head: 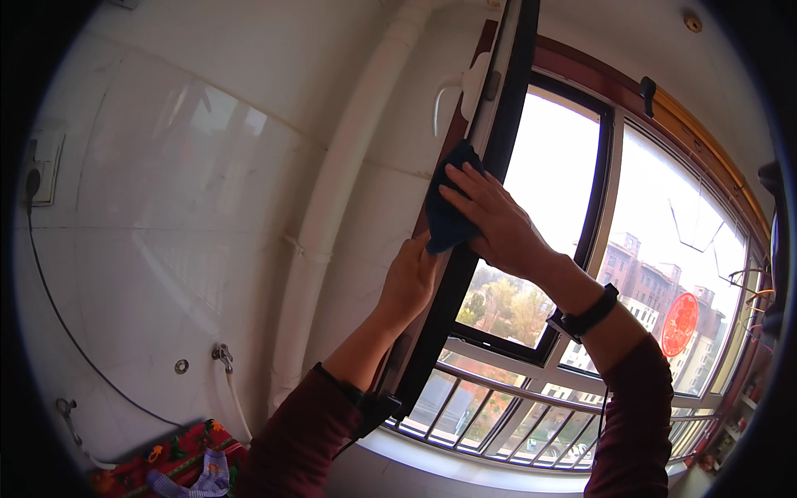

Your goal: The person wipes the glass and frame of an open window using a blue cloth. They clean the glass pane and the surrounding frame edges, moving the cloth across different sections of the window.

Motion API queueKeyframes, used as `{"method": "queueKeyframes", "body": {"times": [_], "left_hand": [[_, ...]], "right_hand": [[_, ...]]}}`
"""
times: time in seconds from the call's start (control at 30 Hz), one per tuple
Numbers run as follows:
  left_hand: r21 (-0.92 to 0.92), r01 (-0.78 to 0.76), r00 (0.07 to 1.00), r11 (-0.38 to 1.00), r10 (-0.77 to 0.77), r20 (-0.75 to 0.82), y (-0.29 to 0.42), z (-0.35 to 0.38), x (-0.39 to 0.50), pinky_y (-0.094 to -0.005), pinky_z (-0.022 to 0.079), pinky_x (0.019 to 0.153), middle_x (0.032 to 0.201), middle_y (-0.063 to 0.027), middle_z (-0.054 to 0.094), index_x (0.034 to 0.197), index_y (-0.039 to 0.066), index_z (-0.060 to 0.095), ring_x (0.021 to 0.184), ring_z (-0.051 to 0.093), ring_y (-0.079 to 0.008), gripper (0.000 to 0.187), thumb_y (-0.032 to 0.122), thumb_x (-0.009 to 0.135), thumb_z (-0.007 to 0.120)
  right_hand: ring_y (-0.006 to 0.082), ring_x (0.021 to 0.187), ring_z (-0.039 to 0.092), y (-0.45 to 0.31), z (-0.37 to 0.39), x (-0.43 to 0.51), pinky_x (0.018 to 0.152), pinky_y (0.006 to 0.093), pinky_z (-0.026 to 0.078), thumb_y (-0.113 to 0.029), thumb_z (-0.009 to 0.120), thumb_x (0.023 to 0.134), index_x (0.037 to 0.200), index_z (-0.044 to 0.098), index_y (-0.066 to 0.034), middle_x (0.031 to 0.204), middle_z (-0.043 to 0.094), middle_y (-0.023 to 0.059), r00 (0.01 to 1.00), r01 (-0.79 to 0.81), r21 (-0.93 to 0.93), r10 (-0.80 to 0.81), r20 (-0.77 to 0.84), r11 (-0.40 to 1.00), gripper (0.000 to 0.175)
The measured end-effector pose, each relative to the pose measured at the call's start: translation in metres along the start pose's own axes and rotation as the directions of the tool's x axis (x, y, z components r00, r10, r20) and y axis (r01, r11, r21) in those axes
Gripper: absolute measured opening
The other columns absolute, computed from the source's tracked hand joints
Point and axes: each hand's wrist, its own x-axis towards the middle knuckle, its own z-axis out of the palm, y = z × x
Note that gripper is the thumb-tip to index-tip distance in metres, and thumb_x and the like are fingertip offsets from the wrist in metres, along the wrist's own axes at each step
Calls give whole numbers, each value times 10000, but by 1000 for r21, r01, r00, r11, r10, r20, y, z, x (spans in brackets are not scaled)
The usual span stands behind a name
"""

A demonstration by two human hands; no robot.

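A window sash (429,333) with a dark frame edge swings inward in front of me, seen nearly edge-on. My right hand (495,218) presses a dark blue cloth (449,215) against the sash's edge, fingers spread over the fabric. Lower down, just below the cloth, my left hand (408,277) grips the sash's inner side; its fingertips are partly hidden. A white handle (476,81) sits on the sash above the cloth. Behind my right arm is the window opening, with a dark-edged window frame (598,205).
A white drainpipe (330,205) runs up the tiled wall left of the sash. Metal railings (492,411) cross the lower window. A wall tap (222,356) with a hose, a power cord (62,317) and a red patterned cloth (187,454) bearing striped socks (212,476) are at left.
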Motion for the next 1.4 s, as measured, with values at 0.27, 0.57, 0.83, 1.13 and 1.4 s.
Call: {"method": "queueKeyframes", "body": {"times": [0.27,0.57,0.83,1.13,1.4], "left_hand": [[-111,50,997,993,-57,-58,-4,3,2,-364,368,1102,1322,-238,586,1320,-60,535,1286,523,-358,638,482,1070,309],[-539,631,775,558,-482,408,3,-40,-45,-415,103,1223,1601,-249,204,1552,-34,137,1516,137,-307,999,757,942,163],[-558,676,736,481,-452,504,20,-47,-79,-348,473,983,1336,-89,555,1491,79,383,1214,548,-202,959,800,904,147],[-548,674,739,496,-435,515,23,-52,-86,-338,300,1138,1462,-73,479,1528,53,323,1357,424,-195,899,736,960,187],[-545,693,715,471,-543,440,15,-62,-108,-344,361,1110,1457,-115,496,1489,-2,365,1347,458,-203,889,713,972,262]], "right_hand": [[336,1431,359,7,16,0,1206,503,276,14,720,789,1514,348,-134,1608,262,98,958,-64,-50,47,-284,997,828],[241,1393,439,-104,48,-97,1190,419,317,-19,628,827,1422,503,-114,1512,447,92,933,318,80,-327,152,945,615],[281,1418,401,-118,70,-101,1200,473,281,-12,664,754,1341,557,-40,1486,464,143,997,-52,93,56,-43,994,597],[260,1433,381,-207,91,-165,1194,442,287,-118,555,853,1402,508,-25,1511,434,140,979,49,165,-80,186,985,559],[252,1360,459,-221,110,-192,1183,397,315,-111,553,880,1315,563,-64,1392,535,94,906,258,405,-365,213,877,437]]}}
